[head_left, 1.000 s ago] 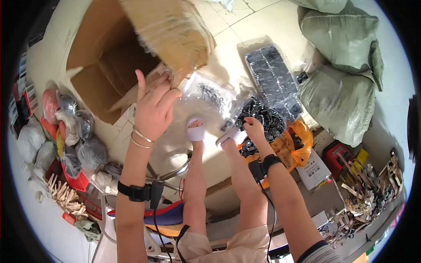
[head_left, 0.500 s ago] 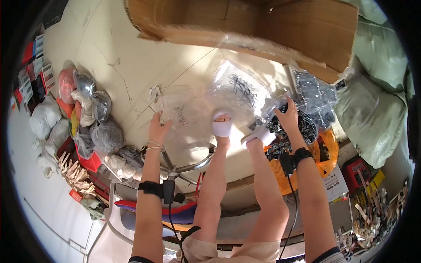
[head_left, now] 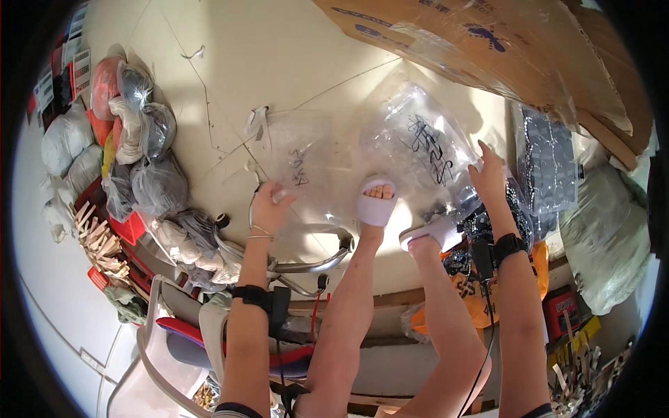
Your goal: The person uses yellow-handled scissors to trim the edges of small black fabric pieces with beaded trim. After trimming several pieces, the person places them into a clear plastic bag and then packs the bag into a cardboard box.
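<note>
My left hand [head_left: 270, 209] hovers above the floor with its fingers apart and nothing in them. It is beside a clear plastic bag [head_left: 306, 143] with dark handwriting that lies flat. My right hand [head_left: 490, 177] is also open and empty, with fingers spread. Under and beside it lie dark, shiny beaded pieces [head_left: 481, 226], partly hidden by the hand and forearm. A second clear bag [head_left: 418, 150] with black handwriting lies just left of my right hand. Beyond that hand, a large brown cardboard box [head_left: 516, 52] is tipped with a printed side showing.
Grey glittery pieces in clear packaging [head_left: 547, 160] lie at right, near a pale green sack [head_left: 606, 244]. An orange plastic bag [head_left: 467, 299] is by my right leg. A chrome chair base [head_left: 313, 266] stands below my left hand. Several filled bags [head_left: 160, 188] line the left.
The cardboard box has swung to the right and tipped, its open inside replaced by a printed side. Both hands have shifted right in view, and the whole view has shifted somewhat.
</note>
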The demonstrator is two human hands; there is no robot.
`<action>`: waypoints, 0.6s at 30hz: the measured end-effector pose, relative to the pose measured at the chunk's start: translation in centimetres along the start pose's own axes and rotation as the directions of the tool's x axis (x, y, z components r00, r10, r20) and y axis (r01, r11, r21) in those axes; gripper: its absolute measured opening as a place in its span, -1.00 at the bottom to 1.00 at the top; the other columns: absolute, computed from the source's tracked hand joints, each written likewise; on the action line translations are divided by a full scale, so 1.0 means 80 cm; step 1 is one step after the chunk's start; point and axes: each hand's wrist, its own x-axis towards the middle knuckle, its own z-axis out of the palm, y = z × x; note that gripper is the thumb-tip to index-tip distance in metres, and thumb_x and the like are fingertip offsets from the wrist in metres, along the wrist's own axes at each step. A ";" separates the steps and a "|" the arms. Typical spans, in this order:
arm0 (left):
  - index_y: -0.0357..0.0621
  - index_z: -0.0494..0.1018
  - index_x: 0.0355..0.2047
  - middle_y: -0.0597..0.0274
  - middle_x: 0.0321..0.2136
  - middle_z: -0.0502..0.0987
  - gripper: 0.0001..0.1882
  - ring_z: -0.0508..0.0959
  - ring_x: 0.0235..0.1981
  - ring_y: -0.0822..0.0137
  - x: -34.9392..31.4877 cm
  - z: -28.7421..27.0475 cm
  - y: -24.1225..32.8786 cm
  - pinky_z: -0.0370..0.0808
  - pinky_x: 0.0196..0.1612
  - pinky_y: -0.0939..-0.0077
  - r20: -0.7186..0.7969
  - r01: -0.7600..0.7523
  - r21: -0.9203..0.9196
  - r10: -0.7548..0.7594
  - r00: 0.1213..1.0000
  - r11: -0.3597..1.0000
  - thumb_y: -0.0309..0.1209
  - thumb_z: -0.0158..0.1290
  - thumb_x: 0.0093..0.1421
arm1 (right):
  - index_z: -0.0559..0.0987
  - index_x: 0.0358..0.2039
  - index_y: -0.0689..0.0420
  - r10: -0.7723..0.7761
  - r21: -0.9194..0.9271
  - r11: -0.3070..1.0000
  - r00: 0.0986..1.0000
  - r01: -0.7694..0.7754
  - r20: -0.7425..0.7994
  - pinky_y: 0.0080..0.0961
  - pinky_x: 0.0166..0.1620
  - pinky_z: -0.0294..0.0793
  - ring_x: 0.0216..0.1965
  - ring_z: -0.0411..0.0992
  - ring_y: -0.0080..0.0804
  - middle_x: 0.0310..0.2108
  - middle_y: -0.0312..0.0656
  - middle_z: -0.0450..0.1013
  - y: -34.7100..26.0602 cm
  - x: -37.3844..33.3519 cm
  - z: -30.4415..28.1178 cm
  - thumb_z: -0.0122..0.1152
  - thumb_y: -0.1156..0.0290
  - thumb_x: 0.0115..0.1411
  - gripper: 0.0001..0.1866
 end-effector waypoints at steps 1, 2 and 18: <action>-0.11 0.45 -0.06 -0.22 0.18 0.19 -0.34 0.26 0.19 -0.06 0.004 -0.012 0.011 0.24 0.20 0.16 -0.051 -0.094 0.238 0.109 0.993 0.967 -0.16 0.39 -0.18 | 0.44 0.07 0.01 -0.083 -0.029 0.996 0.996 0.082 -0.039 -0.23 -0.09 0.41 -0.20 0.43 -0.07 -0.24 -0.04 0.45 0.003 0.000 0.007 0.18 0.47 0.04 -0.49; -0.06 0.48 -0.07 -0.23 0.21 0.13 -0.37 0.22 0.21 -0.10 0.011 -0.021 0.027 0.23 0.20 0.12 -0.070 -0.173 0.462 0.230 0.971 0.870 -0.15 0.39 -0.17 | 0.47 0.05 0.02 -0.039 -0.010 0.999 0.999 0.039 -0.012 -0.22 -0.10 0.41 -0.20 0.43 -0.07 -0.24 -0.03 0.45 0.005 0.000 0.009 0.14 0.49 0.06 -0.53; -0.22 0.47 -0.20 0.38 -0.30 0.51 -0.77 0.44 -0.38 0.54 0.085 -0.015 -0.071 0.39 -0.26 0.57 -0.174 -0.215 -0.042 0.205 0.963 0.976 -0.38 0.14 0.18 | 0.52 -0.04 0.15 -0.009 0.271 0.963 1.000 0.007 0.007 -0.34 -0.22 0.42 -0.31 0.49 -0.03 -0.33 0.12 0.50 -0.012 -0.036 -0.037 0.00 0.54 0.17 -0.67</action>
